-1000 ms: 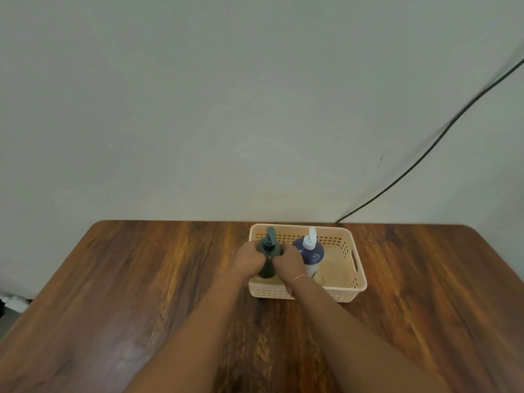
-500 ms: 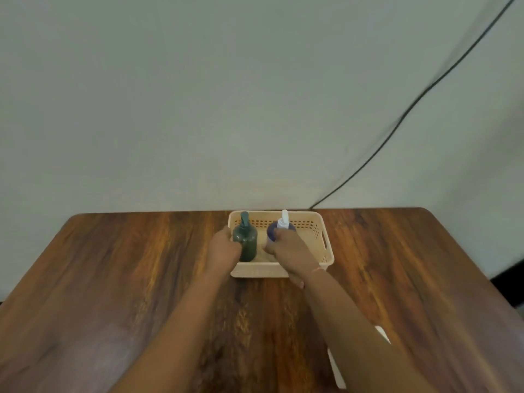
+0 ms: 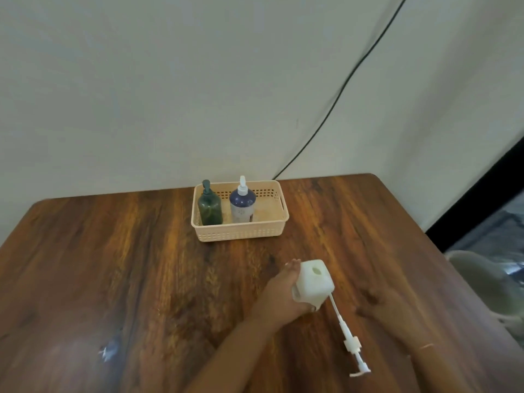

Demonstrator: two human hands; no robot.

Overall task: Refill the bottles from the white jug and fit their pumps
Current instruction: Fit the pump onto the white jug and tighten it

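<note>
A white square bottle (image 3: 314, 281) with an open mouth stands on the wooden table (image 3: 113, 265), and my left hand (image 3: 279, 295) grips its left side. A white pump (image 3: 349, 340) with a long tube lies on the table just right of the bottle, its head toward me. My right hand (image 3: 382, 306) rests on the table beyond the pump, fingers apart and holding nothing. Farther back, a beige basket (image 3: 241, 232) holds a dark green bottle (image 3: 209, 207) and a blue bottle (image 3: 242, 204), both with pumps on.
A black cable (image 3: 340, 95) runs down the wall to the table's back edge. The table's right edge is close to my right arm. A pale rounded object (image 3: 487, 282) sits off the table at the right.
Both hands have left the bottles in the basket and come back toward me. My left hand now grips the white bottle. The view has swung right and down.
</note>
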